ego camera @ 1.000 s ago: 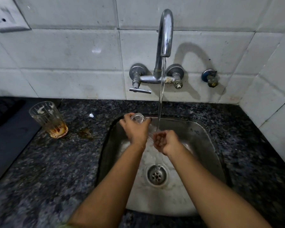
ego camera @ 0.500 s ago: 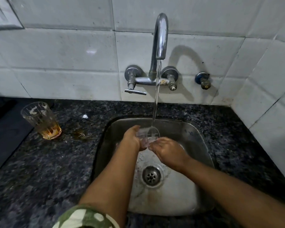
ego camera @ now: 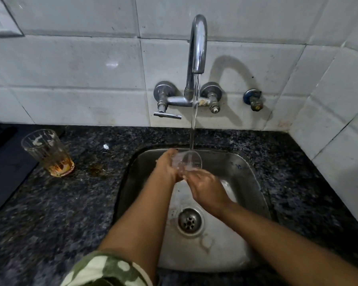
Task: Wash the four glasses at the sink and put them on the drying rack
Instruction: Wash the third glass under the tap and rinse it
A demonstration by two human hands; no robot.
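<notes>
My left hand grips a clear glass over the steel sink, its mouth turned toward the back right and under the running stream from the tap. My right hand lies against the glass's near side, fingers touching it. A second ribbed glass with an amber liquid residue at the bottom stands upright on the dark granite counter, left of the sink. No drying rack is in view.
The drain sits at the sink's middle front. A lever handle sticks out left under the tap. A brownish spill marks the counter between glass and sink. White tiled walls close the back and right side.
The glass has come from the sink's back left rim to under the stream, its mouth now facing the water. My right hand has closed in on it.
</notes>
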